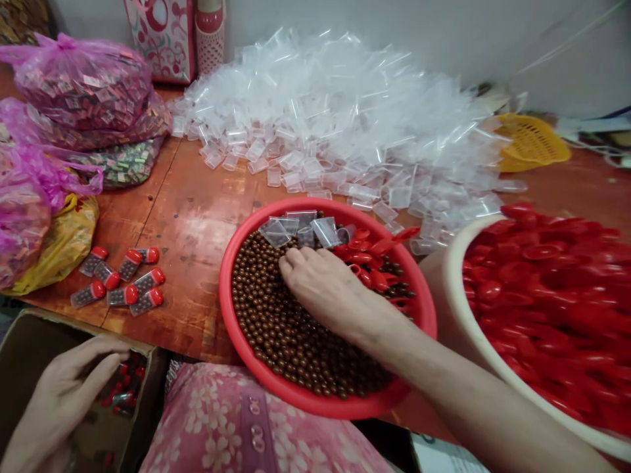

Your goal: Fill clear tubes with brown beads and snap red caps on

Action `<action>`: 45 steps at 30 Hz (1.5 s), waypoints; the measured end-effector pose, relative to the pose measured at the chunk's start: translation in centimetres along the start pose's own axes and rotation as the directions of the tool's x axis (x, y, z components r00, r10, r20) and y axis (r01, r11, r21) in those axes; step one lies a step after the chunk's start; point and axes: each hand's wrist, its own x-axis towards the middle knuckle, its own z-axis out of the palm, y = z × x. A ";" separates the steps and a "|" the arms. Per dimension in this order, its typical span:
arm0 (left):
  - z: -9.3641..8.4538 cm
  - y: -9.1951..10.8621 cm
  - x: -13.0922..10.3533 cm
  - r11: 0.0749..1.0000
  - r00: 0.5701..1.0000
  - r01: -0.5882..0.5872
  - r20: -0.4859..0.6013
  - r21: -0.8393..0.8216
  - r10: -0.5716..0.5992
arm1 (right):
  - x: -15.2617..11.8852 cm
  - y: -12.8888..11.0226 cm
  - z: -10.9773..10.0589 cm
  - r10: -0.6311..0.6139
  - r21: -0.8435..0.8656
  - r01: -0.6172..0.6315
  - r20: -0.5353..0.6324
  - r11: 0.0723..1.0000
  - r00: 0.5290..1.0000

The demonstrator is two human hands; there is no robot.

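My right hand (328,292) reaches into a red basin (227,289) of small brown balls (266,328). Its fingers curl down among the balls, and what they hold, if anything, is hidden. Just beyond the knuckles lie several clear plastic tubes (325,231). Red plastic caps (377,279) are heaped beside them, at the basin's right side. Over a cardboard box (29,332) at lower left, my left hand (69,391) has its fingers stretched out and thumb apart, with nothing seen in it. Filled red-capped tubes (124,397) lie inside that box.
Several filled tubes (131,279) lie on the wooden table (192,217). A large pile of clear tubes (335,112) covers the back. To the right stands a white bucket (456,282) of red caps; tied bags (89,85) sit at left. Behind the pile is a yellow basket (535,141).
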 end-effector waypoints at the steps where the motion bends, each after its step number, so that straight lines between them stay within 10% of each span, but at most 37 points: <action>1: 1.5 1.7 0.4 0.992 0.993 -0.117 -0.016 -0.052 0.116 | 0.0 -0.7 0.1 -0.008 -0.026 0.008 -0.007 1.000 1.000; 5: 9.0 7.3 2.3 0.787 0.788 -0.613 -0.016 0.068 0.615 | 0.4 -2.5 0.7 -0.088 0.020 0.087 0.025 0.996 0.996; 9: 14.8 9.2 3.4 0.583 0.648 -0.747 0.157 0.320 0.745 | 0.6 -1.7 1.3 -0.176 0.246 0.154 0.072 0.957 0.982; 19: 15.8 10.1 3.4 0.523 0.701 -0.673 0.224 0.523 0.677 | 1.1 1.1 2.6 -0.301 0.863 0.055 0.115 0.503 0.947; 27: 15.3 11.0 4.5 0.557 0.672 -0.718 0.209 0.417 0.710 | -0.8 2.4 2.5 -0.220 0.994 -0.006 0.030 0.107 0.975; 39: 14.9 13.8 6.4 0.867 0.784 -0.414 0.376 -0.277 0.494 | -3.0 2.3 0.8 -0.076 0.998 0.023 -0.028 -0.062 0.997; 45: 14.7 14.2 6.8 0.848 0.747 -0.334 0.433 -0.411 0.504 | -3.3 1.8 0.7 0.093 0.995 0.060 -0.067 0.077 0.993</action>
